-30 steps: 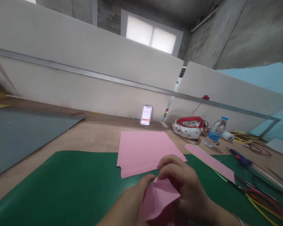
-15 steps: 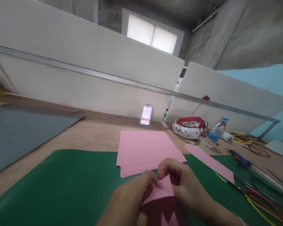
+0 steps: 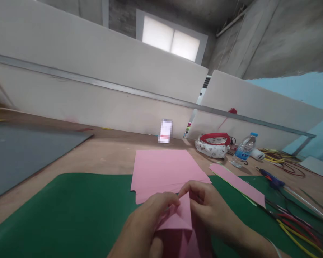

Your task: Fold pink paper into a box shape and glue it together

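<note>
A small folded piece of pink paper (image 3: 181,218) is held low in the middle of the view, above a green mat (image 3: 70,211). My left hand (image 3: 145,225) pinches its left side, thumb and fingers meeting at the top fold. My right hand (image 3: 210,211) pinches the right side, fingertips touching the paper's upper point. Just beyond the hands lies a stack of pink sheets (image 3: 164,168), partly on the mat and partly on the wooden table.
A pink paper strip (image 3: 237,183) lies to the right. Behind it are a red-and-white pouch (image 3: 214,145), a water bottle (image 3: 243,150), a blue tool (image 3: 271,181) and coloured wires (image 3: 298,229). A grey sheet (image 3: 24,150) lies at the left. White partition panels stand behind.
The folded paper has been turned and refolded between both hands; its upper point now stands up between the fingertips. The hands have shifted slightly left.
</note>
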`<act>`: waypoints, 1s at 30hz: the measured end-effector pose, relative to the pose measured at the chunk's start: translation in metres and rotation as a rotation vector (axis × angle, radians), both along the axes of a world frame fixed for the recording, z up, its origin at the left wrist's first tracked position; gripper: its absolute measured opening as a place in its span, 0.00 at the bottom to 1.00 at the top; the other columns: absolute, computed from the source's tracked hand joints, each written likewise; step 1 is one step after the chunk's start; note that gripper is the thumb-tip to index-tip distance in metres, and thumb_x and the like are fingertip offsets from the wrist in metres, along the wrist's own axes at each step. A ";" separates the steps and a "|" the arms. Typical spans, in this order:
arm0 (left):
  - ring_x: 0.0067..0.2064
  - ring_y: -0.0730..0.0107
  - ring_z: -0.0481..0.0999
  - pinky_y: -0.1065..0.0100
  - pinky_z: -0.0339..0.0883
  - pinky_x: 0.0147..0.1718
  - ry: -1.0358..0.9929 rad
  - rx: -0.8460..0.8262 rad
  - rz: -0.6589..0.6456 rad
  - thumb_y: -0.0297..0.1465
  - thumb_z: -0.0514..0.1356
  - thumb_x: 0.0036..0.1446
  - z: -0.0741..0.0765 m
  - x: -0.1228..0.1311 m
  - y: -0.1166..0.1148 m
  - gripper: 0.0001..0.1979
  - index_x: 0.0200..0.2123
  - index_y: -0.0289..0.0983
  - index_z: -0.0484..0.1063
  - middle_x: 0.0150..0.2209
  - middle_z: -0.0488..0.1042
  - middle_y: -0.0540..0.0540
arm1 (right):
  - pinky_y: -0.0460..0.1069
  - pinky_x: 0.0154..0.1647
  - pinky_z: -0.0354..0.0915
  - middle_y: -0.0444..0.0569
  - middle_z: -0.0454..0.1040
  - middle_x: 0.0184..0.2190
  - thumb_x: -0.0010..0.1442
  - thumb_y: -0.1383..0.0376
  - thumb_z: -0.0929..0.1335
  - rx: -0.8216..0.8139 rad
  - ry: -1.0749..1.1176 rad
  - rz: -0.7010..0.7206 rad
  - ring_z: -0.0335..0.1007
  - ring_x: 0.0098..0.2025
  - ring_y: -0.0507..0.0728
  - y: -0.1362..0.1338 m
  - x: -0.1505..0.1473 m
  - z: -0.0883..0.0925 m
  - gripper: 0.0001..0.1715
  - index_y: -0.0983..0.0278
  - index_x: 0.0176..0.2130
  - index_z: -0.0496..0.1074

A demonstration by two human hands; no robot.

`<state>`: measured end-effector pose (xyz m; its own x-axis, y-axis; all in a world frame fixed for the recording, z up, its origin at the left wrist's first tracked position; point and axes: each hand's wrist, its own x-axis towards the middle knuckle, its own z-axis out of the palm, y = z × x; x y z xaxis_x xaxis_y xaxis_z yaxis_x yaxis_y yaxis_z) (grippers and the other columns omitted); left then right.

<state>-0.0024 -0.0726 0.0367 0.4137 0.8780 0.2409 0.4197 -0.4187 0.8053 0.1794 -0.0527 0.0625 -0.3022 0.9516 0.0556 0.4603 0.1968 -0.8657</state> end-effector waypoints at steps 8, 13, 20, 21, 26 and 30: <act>0.41 0.71 0.74 0.71 0.66 0.41 -0.009 0.035 -0.023 0.17 0.47 0.36 -0.004 0.001 0.001 0.27 0.40 0.42 0.68 0.40 0.75 0.53 | 0.47 0.38 0.64 0.47 0.76 0.34 0.57 0.72 0.61 0.061 -0.014 0.062 0.70 0.37 0.53 0.000 -0.001 0.004 0.13 0.65 0.36 0.73; 0.40 0.70 0.73 0.70 0.66 0.39 -0.018 0.082 0.041 0.18 0.47 0.37 -0.008 0.001 -0.001 0.26 0.41 0.43 0.67 0.40 0.75 0.53 | 0.47 0.38 0.64 0.48 0.75 0.38 0.58 0.70 0.62 0.098 -0.056 0.145 0.69 0.39 0.54 0.001 0.004 0.006 0.13 0.63 0.41 0.73; 0.36 0.63 0.71 0.65 0.64 0.34 0.085 0.043 0.185 0.22 0.50 0.36 -0.009 0.003 -0.006 0.25 0.42 0.42 0.60 0.37 0.73 0.49 | 0.48 0.38 0.64 0.47 0.71 0.36 0.60 0.68 0.63 0.326 -0.026 -0.027 0.67 0.38 0.54 0.003 0.009 0.007 0.06 0.63 0.38 0.69; 0.37 0.62 0.71 0.64 0.64 0.35 0.087 0.048 0.213 0.22 0.50 0.35 -0.008 0.003 -0.007 0.26 0.43 0.42 0.59 0.37 0.73 0.48 | 0.48 0.39 0.63 0.48 0.71 0.36 0.60 0.68 0.63 0.449 -0.036 -0.046 0.67 0.40 0.54 0.002 0.009 0.007 0.05 0.63 0.37 0.69; 0.42 0.59 0.72 0.61 0.64 0.40 0.046 0.080 0.263 0.23 0.51 0.39 -0.009 0.006 -0.010 0.26 0.47 0.40 0.59 0.43 0.73 0.43 | 0.48 0.39 0.64 0.49 0.69 0.37 0.57 0.75 0.64 0.849 -0.192 0.099 0.67 0.39 0.54 -0.006 0.007 0.005 0.16 0.61 0.45 0.69; 0.53 0.52 0.68 0.56 0.63 0.49 -0.035 0.008 0.261 0.29 0.57 0.41 -0.010 0.010 -0.013 0.34 0.56 0.39 0.56 0.54 0.68 0.38 | 0.46 0.31 0.62 0.46 0.72 0.29 0.53 0.75 0.66 0.933 -0.281 0.166 0.66 0.30 0.52 -0.011 0.001 0.002 0.19 0.62 0.45 0.68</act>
<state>0.0079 -0.0856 0.0263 0.1650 0.9519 0.2582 0.4863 -0.3063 0.8184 0.1805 -0.0632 0.0644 -0.5453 0.5072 0.6674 0.5299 0.8255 -0.1944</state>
